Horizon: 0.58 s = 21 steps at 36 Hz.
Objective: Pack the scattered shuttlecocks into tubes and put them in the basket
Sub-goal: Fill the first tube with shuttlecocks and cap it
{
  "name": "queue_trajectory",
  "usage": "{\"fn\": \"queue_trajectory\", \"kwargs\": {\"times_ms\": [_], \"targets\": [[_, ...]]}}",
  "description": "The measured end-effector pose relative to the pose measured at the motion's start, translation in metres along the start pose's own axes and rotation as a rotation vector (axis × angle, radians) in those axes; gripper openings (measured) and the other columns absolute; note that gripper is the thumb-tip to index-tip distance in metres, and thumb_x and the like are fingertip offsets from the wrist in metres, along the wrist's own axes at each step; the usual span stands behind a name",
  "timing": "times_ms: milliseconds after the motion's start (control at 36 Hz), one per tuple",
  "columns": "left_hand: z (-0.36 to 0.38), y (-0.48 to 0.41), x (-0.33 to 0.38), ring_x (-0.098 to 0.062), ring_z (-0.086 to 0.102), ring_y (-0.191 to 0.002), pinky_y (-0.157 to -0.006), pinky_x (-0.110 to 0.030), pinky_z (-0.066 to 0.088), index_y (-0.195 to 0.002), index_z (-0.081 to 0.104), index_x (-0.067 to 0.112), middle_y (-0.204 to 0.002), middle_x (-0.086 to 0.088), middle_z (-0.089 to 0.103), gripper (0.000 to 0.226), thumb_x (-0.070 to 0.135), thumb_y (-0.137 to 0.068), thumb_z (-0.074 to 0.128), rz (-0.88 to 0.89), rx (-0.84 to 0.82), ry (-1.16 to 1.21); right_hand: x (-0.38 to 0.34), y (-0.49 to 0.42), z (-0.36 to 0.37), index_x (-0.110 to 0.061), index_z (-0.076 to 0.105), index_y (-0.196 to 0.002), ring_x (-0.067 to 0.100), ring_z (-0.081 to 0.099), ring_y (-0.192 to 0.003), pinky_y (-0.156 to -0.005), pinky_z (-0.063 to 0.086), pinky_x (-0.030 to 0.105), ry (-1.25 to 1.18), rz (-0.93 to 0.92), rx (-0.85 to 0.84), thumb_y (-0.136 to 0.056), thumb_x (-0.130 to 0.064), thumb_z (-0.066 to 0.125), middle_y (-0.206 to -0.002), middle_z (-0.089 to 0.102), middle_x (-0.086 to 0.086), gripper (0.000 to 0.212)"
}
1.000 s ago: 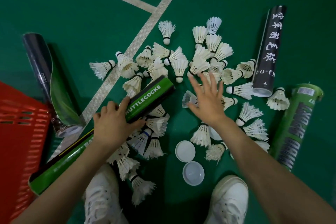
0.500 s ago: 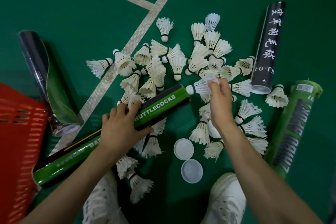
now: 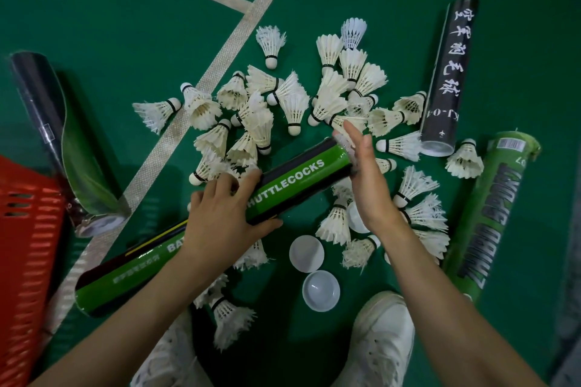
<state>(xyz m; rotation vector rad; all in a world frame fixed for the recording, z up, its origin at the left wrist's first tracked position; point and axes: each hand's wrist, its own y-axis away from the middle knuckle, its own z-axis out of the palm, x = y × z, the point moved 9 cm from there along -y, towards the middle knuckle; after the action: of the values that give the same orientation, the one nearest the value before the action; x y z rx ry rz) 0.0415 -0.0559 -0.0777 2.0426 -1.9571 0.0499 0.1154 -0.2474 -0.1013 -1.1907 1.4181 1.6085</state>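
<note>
Shuttlecocks (image 3: 295, 105) thick between tubes (image 3: 446, 78); bare floor (image 3: 125, 9) beyond

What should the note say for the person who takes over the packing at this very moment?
Left hand grips the green tube at its middle. Right hand, fingers straight, lies against the tube's open end; feathers show there, so a shuttlecock seems to be going in.
Many loose shuttlecocks lie on the floor. A black tube and a second green tube lie to the right, a dark tube beside the red basket at the left. Two white caps lie near the shoes.
Done: little, it seems.
Left: fill the tubes, cap them, put them in the basket.
</note>
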Motion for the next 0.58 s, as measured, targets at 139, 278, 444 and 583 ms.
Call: {"fn": "queue_trajectory", "kwargs": {"times_ms": [139, 278, 444, 583], "targets": [[0.007, -0.006, 0.005, -0.036, 0.055, -0.094, -0.079, -0.045, 0.042, -0.136, 0.048, 0.022, -0.104, -0.013, 0.055, 0.084, 0.068, -0.069, 0.066, -0.029, -0.05, -0.044, 0.011, -0.001, 0.006, -0.052, 0.02, -0.144, 0.011, 0.024, -0.142, -0.117, 0.016, 0.052, -0.002, 0.096, -0.095, -0.083, -0.075, 0.016, -0.149, 0.033, -0.018, 0.065], [0.009, -0.02, 0.009, -0.038, 0.054, -0.106, -0.089, -0.046, 0.04, -0.142, 0.041, 0.024, -0.117, -0.014, 0.054, 0.087, 0.071, -0.071, 0.062, -0.059, -0.084, -0.068, 0.005, -0.01, -0.019, -0.03, 0.046, -0.138, 0.005, 0.038, -0.128, -0.108, 0.027, 0.03, 0.222, 0.052, 0.093, -0.097, -0.056, 0.015, -0.142, 0.045, -0.008, 0.057], [0.015, -0.021, -0.005, -0.035, 0.049, -0.114, -0.095, -0.045, 0.037, -0.146, 0.031, 0.027, -0.125, -0.012, 0.049, 0.088, 0.074, -0.075, 0.056, -0.085, -0.127, -0.107, 0.009, -0.019, -0.078, -0.014, 0.044, -0.138, 0.025, 0.029, -0.133, -0.115, 0.022, 0.036, 0.779, -0.147, 0.447, -0.093, 0.0, 0.043, -0.139, 0.043, 0.01, 0.048], [0.02, -0.01, -0.009, -0.034, 0.052, -0.108, -0.09, -0.043, 0.039, -0.143, 0.034, 0.027, -0.119, -0.011, 0.05, 0.086, 0.074, -0.074, 0.057, -0.074, -0.151, -0.141, 0.059, -0.021, -0.081, -0.035, 0.009, -0.151, 0.025, -0.004, -0.147, -0.119, 0.003, 0.047, 1.085, 0.051, 0.122, -0.079, 0.018, 0.043, -0.16, 0.009, -0.001, 0.096]]}}
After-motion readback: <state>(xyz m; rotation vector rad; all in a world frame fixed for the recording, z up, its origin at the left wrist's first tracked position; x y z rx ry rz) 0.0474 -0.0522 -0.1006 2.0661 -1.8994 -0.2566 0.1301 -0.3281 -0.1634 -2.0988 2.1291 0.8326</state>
